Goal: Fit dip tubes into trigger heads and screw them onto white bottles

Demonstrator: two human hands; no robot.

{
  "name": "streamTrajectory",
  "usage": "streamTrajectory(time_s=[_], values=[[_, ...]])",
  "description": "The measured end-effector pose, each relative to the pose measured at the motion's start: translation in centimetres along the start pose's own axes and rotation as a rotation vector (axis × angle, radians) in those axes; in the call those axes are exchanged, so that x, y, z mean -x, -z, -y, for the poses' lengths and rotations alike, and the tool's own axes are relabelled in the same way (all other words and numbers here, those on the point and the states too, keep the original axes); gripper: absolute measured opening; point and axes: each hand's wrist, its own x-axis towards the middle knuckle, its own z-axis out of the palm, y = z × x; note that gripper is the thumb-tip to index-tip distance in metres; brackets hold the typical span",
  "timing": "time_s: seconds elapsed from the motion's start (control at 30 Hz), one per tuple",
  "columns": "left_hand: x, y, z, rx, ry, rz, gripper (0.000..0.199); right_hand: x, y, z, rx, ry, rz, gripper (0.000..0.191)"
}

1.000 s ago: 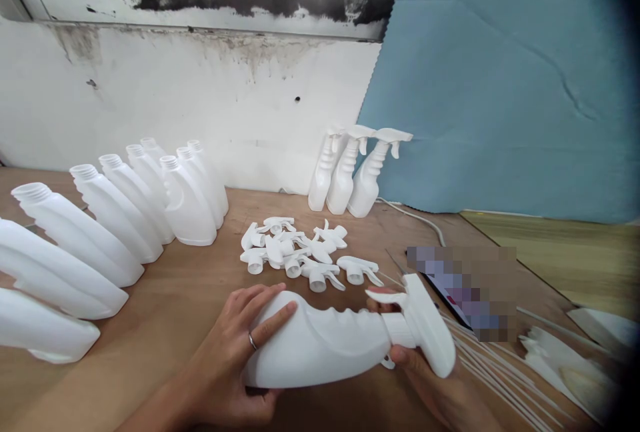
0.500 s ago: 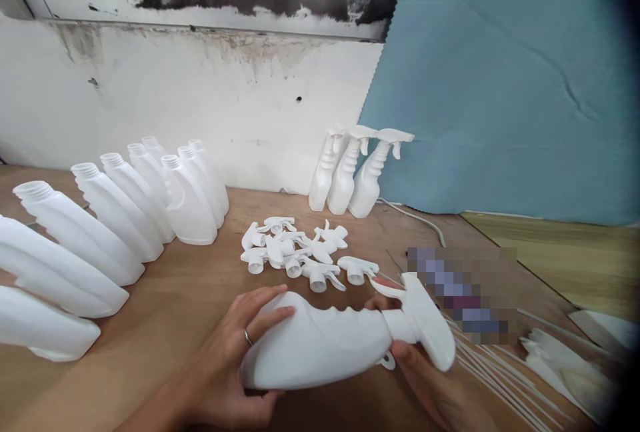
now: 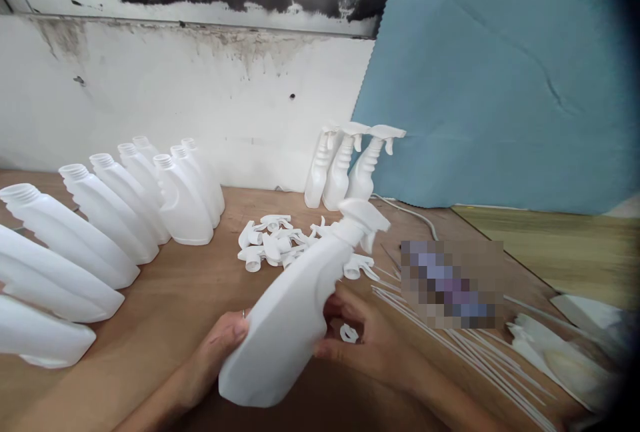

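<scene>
A white spray bottle (image 3: 285, 319), its trigger head (image 3: 366, 217) fitted on the neck, is held tilted above the table, with the head up and to the right. My left hand (image 3: 220, 345) grips the lower body, thumb on the near side and the other fingers hidden behind it. Against the bottle's right side, my right hand (image 3: 365, 339) curls its fingers and thumb, the tips partly hidden. A small white ring-like piece (image 3: 349, 333) shows inside that curl; whether it is held or lies beyond is unclear. Behind the bottle lies a pile of loose white trigger heads (image 3: 275, 243).
Several open, headless white bottles (image 3: 117, 199) stand at the left. Three bottles with trigger heads (image 3: 340, 172) stand by the wall. Thin white tubes (image 3: 480, 359) lie at the right, near a blurred-out patch (image 3: 450, 282) and crumpled plastic (image 3: 555, 359). A cable (image 3: 413, 213) runs behind.
The bottle has swung from lying nearly level to standing tilted, its head now higher and further left. My right hand has left the trigger head for the bottle's side.
</scene>
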Motion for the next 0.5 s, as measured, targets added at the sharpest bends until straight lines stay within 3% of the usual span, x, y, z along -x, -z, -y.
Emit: streamTrajectory(time_s=[0.1,0.2,0.27,0.33,0.5], values=[[-0.7,0.3,0.3,0.043,-0.061,-0.270,0.063,-1.9,0.2,1.2,-0.030,0.048,-0.030,0.038],[-1.9,1.0,-0.1,-0.099,-0.173,-0.536,0.058,-5.7,1.8,2.3,0.164,0.231,-0.277,0.047],[-2.5,1.5,-0.2,-0.198,-0.197,-0.585,0.058,-9.3,3.3,2.9,0.485,0.315,-0.485,0.046],[-2.8,1.9,-0.1,-0.246,-0.193,-0.582,0.055,-13.2,4.6,3.1,0.750,0.259,-0.612,0.047],[-2.4,2.4,0.4,-0.436,-0.201,-0.576,0.041,-20.4,5.3,2.2,0.944,0.114,-0.636,0.044]])
